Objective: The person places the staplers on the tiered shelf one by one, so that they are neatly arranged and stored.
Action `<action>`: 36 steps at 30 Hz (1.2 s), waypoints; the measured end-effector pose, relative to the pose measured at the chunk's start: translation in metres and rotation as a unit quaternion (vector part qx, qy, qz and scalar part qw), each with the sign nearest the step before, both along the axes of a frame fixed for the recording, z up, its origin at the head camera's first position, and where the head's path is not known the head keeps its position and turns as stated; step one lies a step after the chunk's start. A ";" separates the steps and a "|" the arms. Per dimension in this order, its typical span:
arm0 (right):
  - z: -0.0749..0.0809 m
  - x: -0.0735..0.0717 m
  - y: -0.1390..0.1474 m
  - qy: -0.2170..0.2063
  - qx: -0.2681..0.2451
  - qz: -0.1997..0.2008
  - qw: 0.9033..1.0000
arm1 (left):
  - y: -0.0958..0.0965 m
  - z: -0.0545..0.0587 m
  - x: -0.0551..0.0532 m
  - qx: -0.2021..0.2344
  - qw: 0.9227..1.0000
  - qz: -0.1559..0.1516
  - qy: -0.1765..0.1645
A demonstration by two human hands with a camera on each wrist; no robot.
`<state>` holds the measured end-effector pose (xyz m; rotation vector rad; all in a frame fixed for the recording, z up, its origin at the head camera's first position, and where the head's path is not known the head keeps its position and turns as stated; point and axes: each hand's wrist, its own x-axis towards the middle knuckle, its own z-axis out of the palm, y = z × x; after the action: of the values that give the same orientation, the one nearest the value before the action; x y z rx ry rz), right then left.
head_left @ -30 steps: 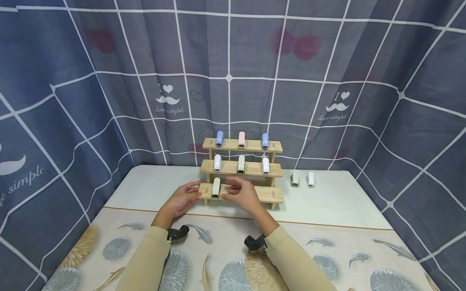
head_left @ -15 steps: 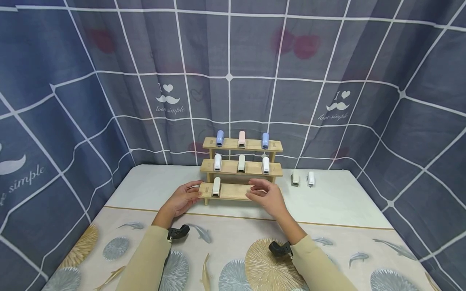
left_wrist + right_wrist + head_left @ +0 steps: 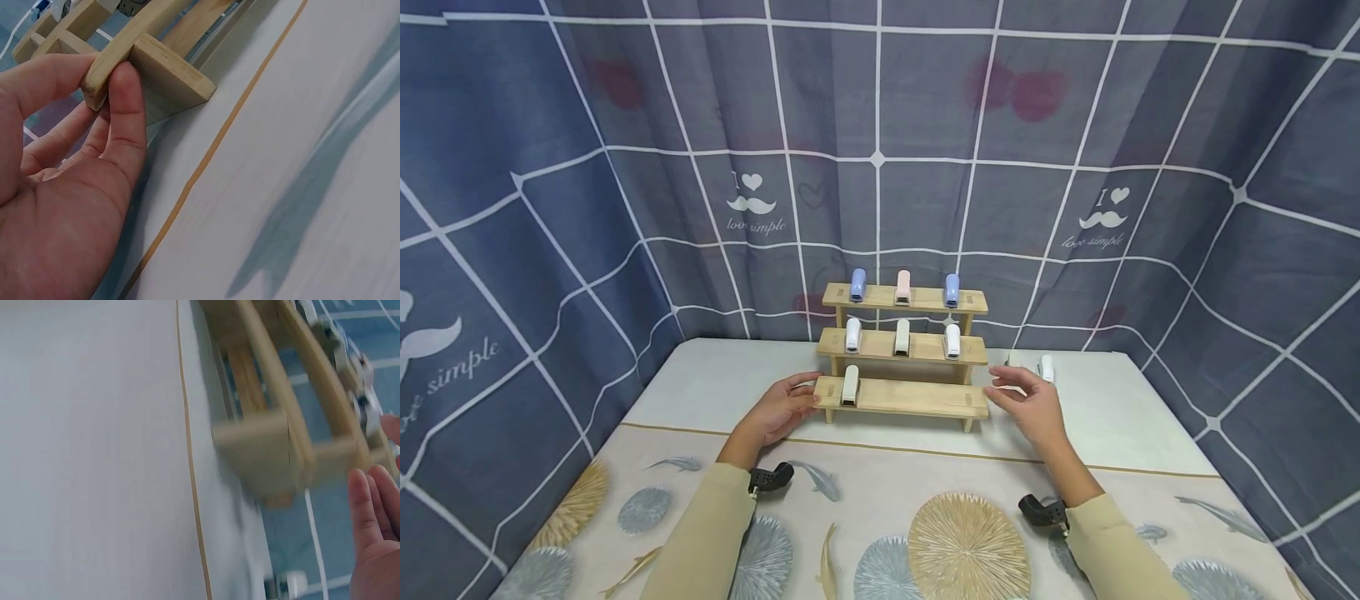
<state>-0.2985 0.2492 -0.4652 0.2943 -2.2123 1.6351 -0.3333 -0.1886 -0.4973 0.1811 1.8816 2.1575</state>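
A three-tier wooden display stand (image 3: 917, 398) sits on the white part of the table. My left hand (image 3: 777, 414) pinches the left end of its lowest shelf, thumb and finger on either face in the left wrist view. A cream mini stapler (image 3: 850, 386) lies near that end of the shelf. By the shelf's right end, my right hand (image 3: 1033, 410) holds nothing, its fingers (image 3: 361, 500) fairly straight. The middle shelf carries a pale green stapler (image 3: 902, 337) between two white ones; on top, a pink stapler (image 3: 903, 287) lies between two blue ones.
Behind my right hand, a white stapler (image 3: 1046, 367) lies on the table, with a pale one beside it mostly hidden by my fingers. A dark checked curtain (image 3: 820, 200) surrounds the back and sides. The patterned tablecloth (image 3: 880, 483) covers the front.
My right hand has moved rightward from beside the cream stapler, along the lowest shelf, to its right end. My left hand keeps its hold on the left end.
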 end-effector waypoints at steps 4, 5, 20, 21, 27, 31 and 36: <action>-0.003 -0.008 0.025 0.000 0.005 -0.037 0.999 | 0.001 0.000 0.001 0.005 1.000 0.000 0.001; -0.005 -0.010 0.032 -0.002 0.010 -0.048 0.999 | 0.001 0.000 0.001 0.005 1.000 0.000 0.002; -0.017 -0.043 0.097 -0.104 0.079 -0.107 0.986 | 0.000 0.003 0.003 -0.013 1.000 0.005 -0.004; -0.018 -0.045 0.099 -0.108 0.078 -0.108 0.985 | 0.000 0.003 0.003 -0.014 1.000 0.005 -0.004; -0.019 -0.054 0.112 -0.130 0.102 -0.087 0.982 | 0.000 0.002 0.002 -0.014 1.000 0.001 -0.003; -0.018 -0.061 0.118 -0.139 0.143 -0.070 0.977 | 0.000 0.002 0.002 -0.010 1.000 0.002 -0.004; -0.014 -0.070 0.124 -0.159 0.167 -0.051 0.972 | 0.000 0.002 0.003 -0.005 1.000 0.002 -0.003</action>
<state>-0.3682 0.3727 -0.4794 0.0011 -2.6953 1.3263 -0.3304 -0.1885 -0.4950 0.1689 1.8900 2.1474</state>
